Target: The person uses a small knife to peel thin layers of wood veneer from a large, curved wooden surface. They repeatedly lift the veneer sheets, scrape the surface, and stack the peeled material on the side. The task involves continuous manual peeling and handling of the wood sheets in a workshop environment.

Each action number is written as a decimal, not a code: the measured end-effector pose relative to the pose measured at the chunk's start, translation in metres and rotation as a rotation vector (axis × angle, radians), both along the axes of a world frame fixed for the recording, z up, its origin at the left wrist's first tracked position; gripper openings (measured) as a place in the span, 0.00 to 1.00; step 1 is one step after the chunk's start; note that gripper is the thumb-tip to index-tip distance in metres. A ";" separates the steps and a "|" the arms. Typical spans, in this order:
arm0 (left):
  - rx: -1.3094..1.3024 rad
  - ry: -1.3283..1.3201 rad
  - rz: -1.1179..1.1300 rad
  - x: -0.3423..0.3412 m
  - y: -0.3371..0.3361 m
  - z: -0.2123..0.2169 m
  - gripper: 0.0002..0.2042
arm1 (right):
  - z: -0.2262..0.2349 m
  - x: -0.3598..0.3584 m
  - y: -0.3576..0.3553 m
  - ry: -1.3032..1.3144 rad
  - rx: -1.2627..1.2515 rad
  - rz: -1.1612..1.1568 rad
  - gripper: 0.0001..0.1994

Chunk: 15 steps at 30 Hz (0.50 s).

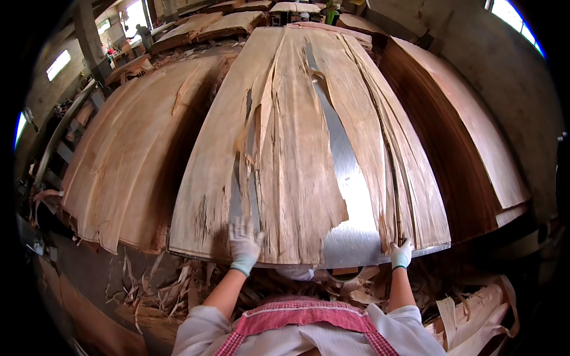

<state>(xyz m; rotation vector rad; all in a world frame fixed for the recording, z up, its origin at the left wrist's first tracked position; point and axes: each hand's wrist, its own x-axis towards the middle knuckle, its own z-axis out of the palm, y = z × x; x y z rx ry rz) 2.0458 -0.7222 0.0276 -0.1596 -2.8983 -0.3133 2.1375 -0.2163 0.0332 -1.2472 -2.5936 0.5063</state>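
A long, pale wood veneer sheet (pixel 295 196), split lengthwise into ragged pieces, lies on a shiny metal tabletop (pixel 355 231). The bare metal shows through a wide gap right of the middle and a narrower one at the left. My left hand (pixel 244 244), in a whitish glove, is over the near left part with its fingers spread; they are slightly blurred. At the near edge on the right, my gloved right hand (pixel 402 254) has its fingers closed on the end of a narrow veneer strip (pixel 399 204) beside a dark split.
Stacks of veneer stand on both sides, a left stack (pixel 136 160) and a taller right stack (pixel 457 136). Torn veneer scraps (pixel 172 291) litter the floor below the near edge. Further stacks (pixel 231 24) and a distant person (pixel 143 35) are at the back.
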 end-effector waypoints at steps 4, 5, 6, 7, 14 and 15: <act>-0.091 -0.142 -0.024 -0.007 0.024 -0.034 0.33 | -0.013 0.012 0.027 -0.201 0.068 0.105 0.24; -0.084 -0.128 -0.059 -0.011 0.024 -0.034 0.33 | -0.013 0.007 0.037 -0.236 0.079 0.128 0.23; -0.090 -0.112 -0.058 -0.010 0.018 -0.037 0.33 | -0.010 0.006 0.033 -0.289 0.073 0.169 0.23; -0.057 -0.163 -0.067 -0.010 0.015 -0.032 0.32 | -0.001 0.004 0.031 -0.313 0.086 0.234 0.22; 0.344 0.089 -0.137 -0.002 0.068 0.050 0.24 | 0.041 0.004 0.034 -0.141 -0.006 0.350 0.13; 0.516 -0.023 -0.200 0.005 0.079 0.052 0.24 | 0.055 -0.004 0.013 -0.001 -0.322 0.402 0.12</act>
